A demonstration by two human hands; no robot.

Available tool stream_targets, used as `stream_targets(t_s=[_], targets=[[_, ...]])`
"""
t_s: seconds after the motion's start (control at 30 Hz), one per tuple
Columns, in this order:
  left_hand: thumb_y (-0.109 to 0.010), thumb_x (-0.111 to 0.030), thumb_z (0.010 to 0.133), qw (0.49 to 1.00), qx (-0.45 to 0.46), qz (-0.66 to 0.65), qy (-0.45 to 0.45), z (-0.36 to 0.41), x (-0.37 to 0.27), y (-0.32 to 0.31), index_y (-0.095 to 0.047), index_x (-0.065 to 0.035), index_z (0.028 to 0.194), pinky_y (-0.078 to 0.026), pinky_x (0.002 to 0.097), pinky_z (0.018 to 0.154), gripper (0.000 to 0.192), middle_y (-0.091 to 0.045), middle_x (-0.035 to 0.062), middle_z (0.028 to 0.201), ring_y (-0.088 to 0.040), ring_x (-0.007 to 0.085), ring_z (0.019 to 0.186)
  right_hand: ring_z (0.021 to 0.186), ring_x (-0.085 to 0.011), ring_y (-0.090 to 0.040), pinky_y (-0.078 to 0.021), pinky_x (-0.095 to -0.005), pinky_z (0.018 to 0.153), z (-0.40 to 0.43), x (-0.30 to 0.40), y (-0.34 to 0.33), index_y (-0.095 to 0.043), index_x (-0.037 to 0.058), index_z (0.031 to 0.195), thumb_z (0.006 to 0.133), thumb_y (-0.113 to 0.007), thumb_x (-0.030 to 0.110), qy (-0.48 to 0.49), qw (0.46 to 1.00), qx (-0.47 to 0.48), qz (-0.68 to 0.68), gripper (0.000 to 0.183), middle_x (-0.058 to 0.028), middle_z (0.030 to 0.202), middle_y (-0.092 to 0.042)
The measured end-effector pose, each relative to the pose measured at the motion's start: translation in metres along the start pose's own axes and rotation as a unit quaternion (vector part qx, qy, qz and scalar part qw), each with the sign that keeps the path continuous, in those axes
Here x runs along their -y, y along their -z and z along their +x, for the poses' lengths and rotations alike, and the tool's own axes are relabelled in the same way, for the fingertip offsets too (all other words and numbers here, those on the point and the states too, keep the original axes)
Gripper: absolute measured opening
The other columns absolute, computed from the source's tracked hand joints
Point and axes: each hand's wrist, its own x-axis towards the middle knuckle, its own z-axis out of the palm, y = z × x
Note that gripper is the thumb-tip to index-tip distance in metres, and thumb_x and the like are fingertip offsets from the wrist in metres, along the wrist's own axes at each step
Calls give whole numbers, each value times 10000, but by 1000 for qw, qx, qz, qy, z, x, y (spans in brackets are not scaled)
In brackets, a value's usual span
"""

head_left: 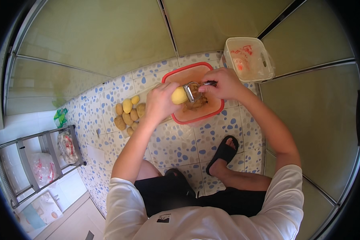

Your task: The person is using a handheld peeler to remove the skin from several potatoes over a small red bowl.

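Note:
My left hand (162,100) grips a peeled yellow potato (178,96) over a bin with a red rim (198,118). In my right hand (223,84) is a metal Y-shaped peeler (190,93), its blade end against the potato's right side. Brown peelings (195,105) lie in the bottom of the bin. Left of my left hand, several potatoes sit on the floor side of the bin: unpeeled brown ones (120,123) and a peeled one (127,105). My left hand and forearm hide part of that group.
A white plastic basket (252,78) lined with a printed bag stands against the cabinets (216,24) at the back right. A metal step ladder (25,163) with filled plastic bags (67,147) is at the left. My sandalled foot (225,153) rests on the patterned tile floor (174,147).

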Motion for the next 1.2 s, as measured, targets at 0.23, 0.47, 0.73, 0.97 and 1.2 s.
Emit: stream_targets(t_s=[0.23,0.47,0.73,0.97,1.2], targets=[[-863,-143,665,996,-63,-62,15,1,-10,17,-675,-105,1071,-586,409,838,449,-727,102,1003,-708,348,959,661,-226,-645,-486,-347,617,-10,-37,12,-784,113,944,863,-817,405,-87,992,14,95,305,-75,743,-702],[-869,-210,720,994,-17,-104,6,3,-3,8,-696,-95,1149,-570,421,830,477,-696,108,1140,-691,316,1004,649,-225,-624,-477,-338,610,1,-6,7,-763,96,912,870,-813,419,-24,993,16,117,330,-75,731,-676],[-846,-269,745,998,25,-54,33,4,-5,1,-710,-138,1158,-574,431,828,454,-720,86,1118,-706,322,987,707,-270,-667,-498,-376,632,3,13,1,-741,105,867,841,-810,450,-1,999,27,36,352,-58,764,-688],[-845,-274,727,995,64,-37,72,4,-13,6,-724,-161,1139,-571,442,832,445,-747,98,1031,-712,332,987,710,-283,-679,-490,-396,612,2,18,3,-733,114,847,801,-832,429,54,998,12,-33,333,-46,755,-679],[-837,-250,680,994,72,-49,60,6,-16,7,-736,-129,1118,-569,449,857,465,-752,111,1044,-712,340,988,713,-282,-671,-495,-430,644,5,7,9,-736,163,807,819,-801,507,49,999,21,-7,350,-39,706,-677]])
